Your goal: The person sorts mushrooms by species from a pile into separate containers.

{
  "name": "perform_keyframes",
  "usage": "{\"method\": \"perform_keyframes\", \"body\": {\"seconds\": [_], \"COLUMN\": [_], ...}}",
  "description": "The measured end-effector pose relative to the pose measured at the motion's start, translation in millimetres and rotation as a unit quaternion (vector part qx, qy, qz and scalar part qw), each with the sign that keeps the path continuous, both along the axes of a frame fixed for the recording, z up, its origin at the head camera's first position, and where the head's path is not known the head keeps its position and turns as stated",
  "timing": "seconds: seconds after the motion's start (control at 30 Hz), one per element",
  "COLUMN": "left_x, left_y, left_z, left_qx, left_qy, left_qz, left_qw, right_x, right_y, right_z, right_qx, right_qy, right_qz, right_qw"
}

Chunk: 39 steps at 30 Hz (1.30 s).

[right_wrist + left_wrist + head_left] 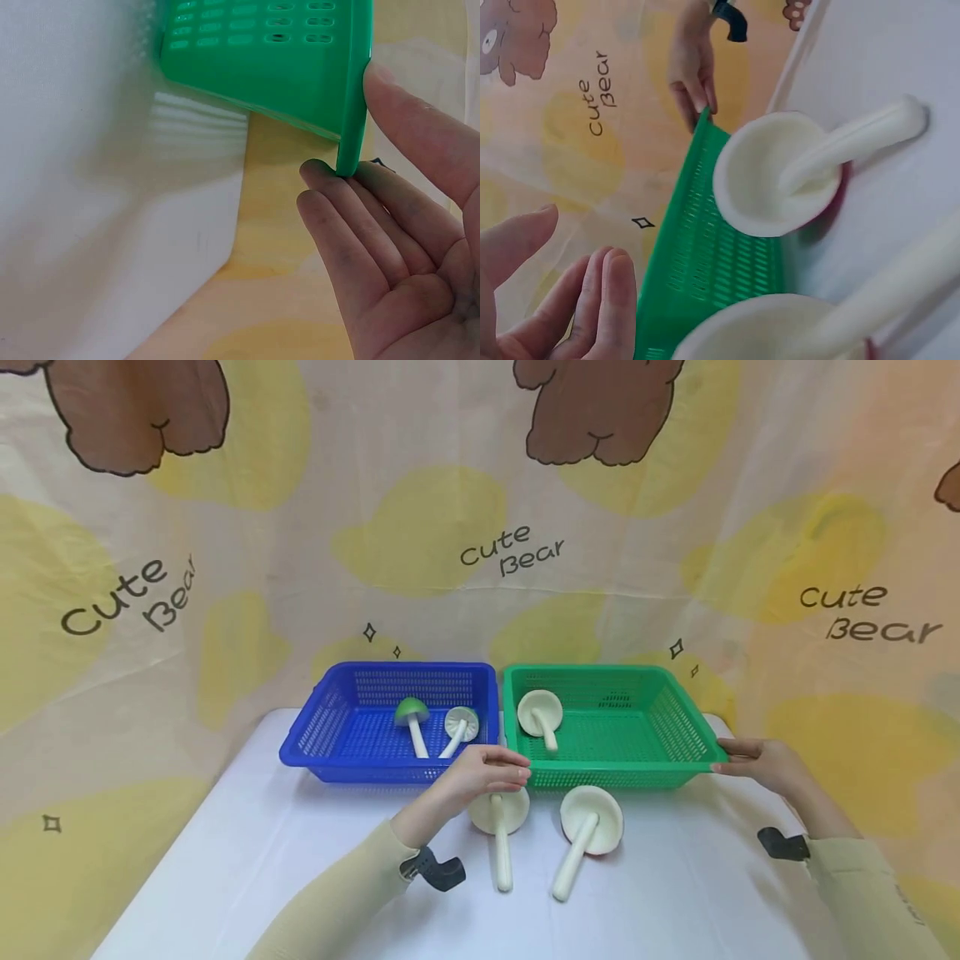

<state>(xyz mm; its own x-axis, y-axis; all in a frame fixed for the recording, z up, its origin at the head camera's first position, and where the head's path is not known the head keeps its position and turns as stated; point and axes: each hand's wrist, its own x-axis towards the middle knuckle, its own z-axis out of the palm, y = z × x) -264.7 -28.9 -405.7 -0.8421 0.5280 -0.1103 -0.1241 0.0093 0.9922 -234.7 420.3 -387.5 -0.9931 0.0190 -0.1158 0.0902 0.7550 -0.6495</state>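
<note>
My right hand (757,764) pinches the right front corner of the green basket (615,767). In the right wrist view the thumb (420,127) lies against the rim, with fingertips at its lower edge. My left hand (480,774) is by the green basket's left front corner. Its fingers (615,300) are relaxed and hold nothing; whether they touch the rim cannot be told. Below that hand lies a toy mushroom (502,852), pale underside up, partly hidden by the hand. Another toy mushroom (592,821) lies to its right. Inside the green basket sits a pale-stemmed mushroom (540,712).
A blue basket (375,763) stands left of the green one, holding a green-capped mushroom (412,713) and another mushroom (461,724) tipped underside forward. Both baskets rest on a white table (247,860). A patterned curtain (420,610) hangs close behind them.
</note>
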Motion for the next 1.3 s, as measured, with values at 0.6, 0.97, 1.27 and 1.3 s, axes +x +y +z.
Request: {"method": "perform_keyframes", "body": {"seconds": [0.6, 0.97, 1.27, 1.3], "left_x": [36.1, 46.5, 46.2, 46.1], "left_y": [-38, -32, -17, -15], "left_z": [-59.7, -74.4, -81.2, -81.7], "left_qx": [-0.104, -0.124, -0.119, -0.122], "left_qy": [0.036, -0.008, -0.021, -0.021], "left_qz": [0.02, 0.029, 0.052, 0.056], "left_qw": [0.9937, 0.9919, 0.9913, 0.9908], "right_x": [1.8, 3.0, -1.0, -0.9], "right_y": [1, 2, 2, 2], "right_z": [1.9, 2.8, -0.2, -0.2], "right_qx": [0.005, 0.011, -0.002, -0.003], "right_qy": [0.002, -0.001, -0.01, -0.009], "right_qz": [0.0, 0.001, 0.001, 0.001], "right_qw": [1.0, 1.0, 1.0, 1.0]}}
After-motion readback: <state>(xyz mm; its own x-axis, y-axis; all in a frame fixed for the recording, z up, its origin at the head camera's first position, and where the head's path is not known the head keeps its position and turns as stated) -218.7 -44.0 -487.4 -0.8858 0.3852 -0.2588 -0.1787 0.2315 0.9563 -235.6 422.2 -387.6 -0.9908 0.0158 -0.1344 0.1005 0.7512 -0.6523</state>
